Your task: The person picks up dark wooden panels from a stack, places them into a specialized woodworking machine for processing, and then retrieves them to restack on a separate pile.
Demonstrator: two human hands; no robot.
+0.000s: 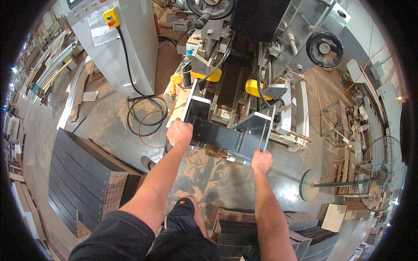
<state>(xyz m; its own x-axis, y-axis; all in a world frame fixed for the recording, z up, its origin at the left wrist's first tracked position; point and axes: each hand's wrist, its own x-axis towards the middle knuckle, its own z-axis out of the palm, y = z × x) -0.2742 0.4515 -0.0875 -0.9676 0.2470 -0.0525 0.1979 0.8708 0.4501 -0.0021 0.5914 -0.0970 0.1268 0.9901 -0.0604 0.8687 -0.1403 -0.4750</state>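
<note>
A dark board [220,136] lies crosswise at the near end of a machine, between two metal side guides. My left hand [179,133] is closed at the board's left end, by the left guide [190,101]. My right hand [262,161] is closed at the other end, just below the tip of the right guide [269,126]. The fingers of both hands curl away underneath, so their exact hold is hidden. Both arms stretch forward over the floor.
Dark boards are stacked at left [82,178] and below [237,235]. A grey control cabinet [126,56] stands far left, a coiled black cable [148,126] beside it. Handwheels [324,49] sit on the machine. At right is a standing fan [379,174]. Sawdust covers parts of the floor.
</note>
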